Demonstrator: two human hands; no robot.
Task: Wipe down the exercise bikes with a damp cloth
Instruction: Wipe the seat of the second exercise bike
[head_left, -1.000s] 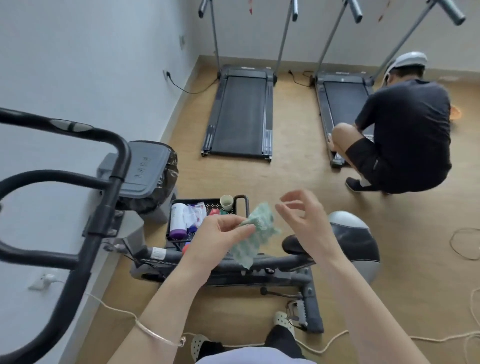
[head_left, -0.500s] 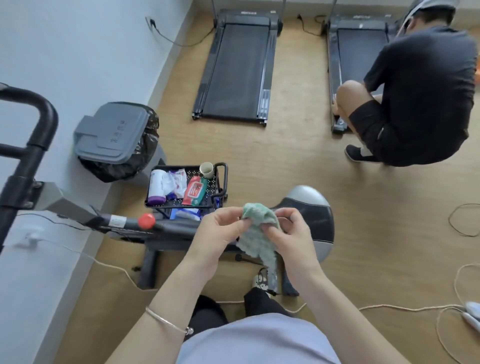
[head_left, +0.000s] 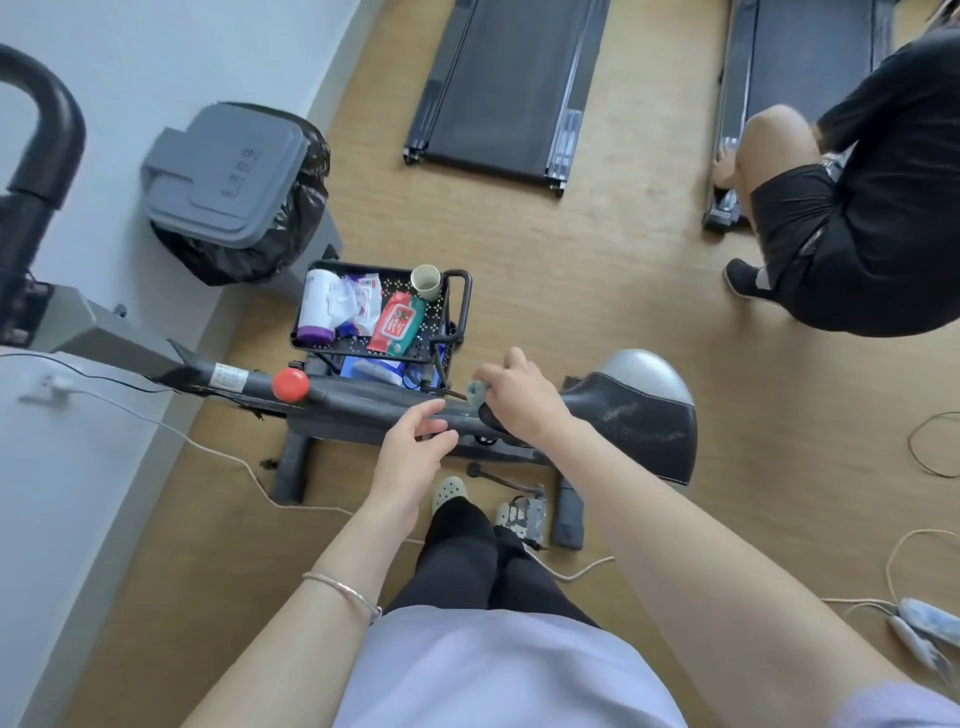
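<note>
Right hand (head_left: 522, 397): fingers curled down over a bunched green cloth (head_left: 475, 391), pressing it at the narrow nose of the exercise bike saddle (head_left: 639, 421). Only a small wad of cloth shows past the knuckles.

Left hand (head_left: 413, 449): just left of the saddle nose, over the black frame tube (head_left: 358, 408). Fingers loosely bent, nothing held. Fingertips lie at the tube; contact cannot be told. A thin silver bracelet (head_left: 340, 590) sits on that wrist.

Saddle: black top with pale speckling, silver-grey rear. The frame tube runs left from it to a red knob (head_left: 290, 385), then up to a grey post and a black handlebar (head_left: 47, 119) far left of the saddle.

Beyond the saddle nose, on the floor: a black mesh caddy (head_left: 384, 269) with a loop handle. In it are a white bottle with a purple cap (head_left: 316, 306), a red wet-wipes pack (head_left: 397, 322), a paper cup (head_left: 426, 281) and some crumpled white packets.

Further beyond and left of the saddle: a grey-lidded bin (head_left: 223, 171) lined with a black bag, against the wall.

Well beyond the saddle: two treadmills (head_left: 498, 88) flat on the wood floor. A second person (head_left: 872, 208) in black crouches at the right-hand one.

Near side of the saddle: the wearer's dark trousers and pale clogs, and a pale cord (head_left: 576, 574) trailing across the floor.
</note>
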